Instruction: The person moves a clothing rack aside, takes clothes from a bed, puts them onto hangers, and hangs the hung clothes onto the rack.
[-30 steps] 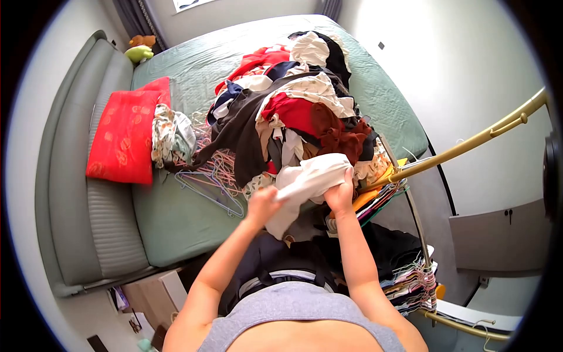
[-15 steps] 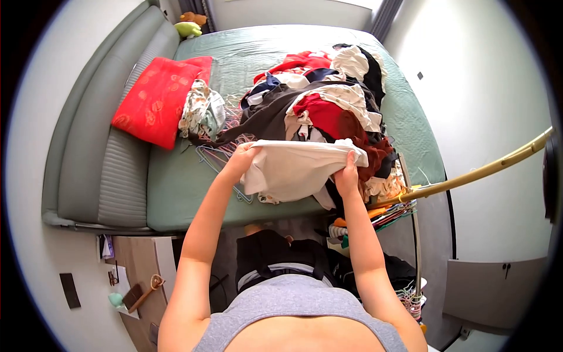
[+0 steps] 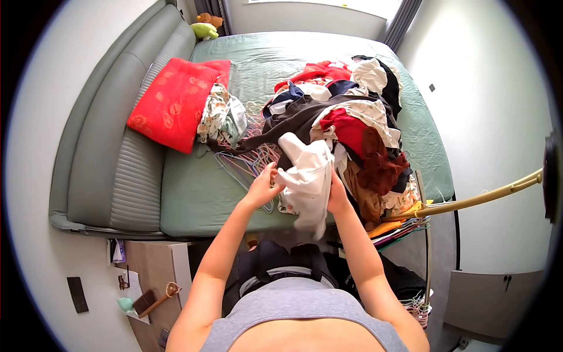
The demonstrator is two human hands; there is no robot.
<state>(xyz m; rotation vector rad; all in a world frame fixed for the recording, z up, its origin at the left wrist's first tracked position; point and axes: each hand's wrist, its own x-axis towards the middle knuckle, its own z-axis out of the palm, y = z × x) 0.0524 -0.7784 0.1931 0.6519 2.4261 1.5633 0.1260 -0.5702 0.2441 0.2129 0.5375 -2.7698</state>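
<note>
A white garment (image 3: 308, 176) hangs bunched between my hands, above the near edge of the bed; its kind is not clear from the folds. My left hand (image 3: 264, 186) pinches its left side, with the fingertips against the cloth. On the other side, my right hand (image 3: 336, 195) is closed on the fabric, its fingers partly hidden behind it. Just beyond lies a large heap of clothes (image 3: 352, 126) in red, white, brown and black. Left of the garment, several wire hangers (image 3: 234, 164) lie tangled on the bed.
A red pillow (image 3: 176, 105) and a patterned cloth (image 3: 220, 114) lie by the grey headboard (image 3: 99, 152). At right, a gold-coloured rail (image 3: 487, 198) crosses above clothes on hangers (image 3: 402, 232). A wooden cabinet (image 3: 149, 264) stands at the lower left.
The white garment was stretched wide between my hands; now it is gathered and hangs lower. My hands have come closer together, and the view has shifted slightly.
</note>
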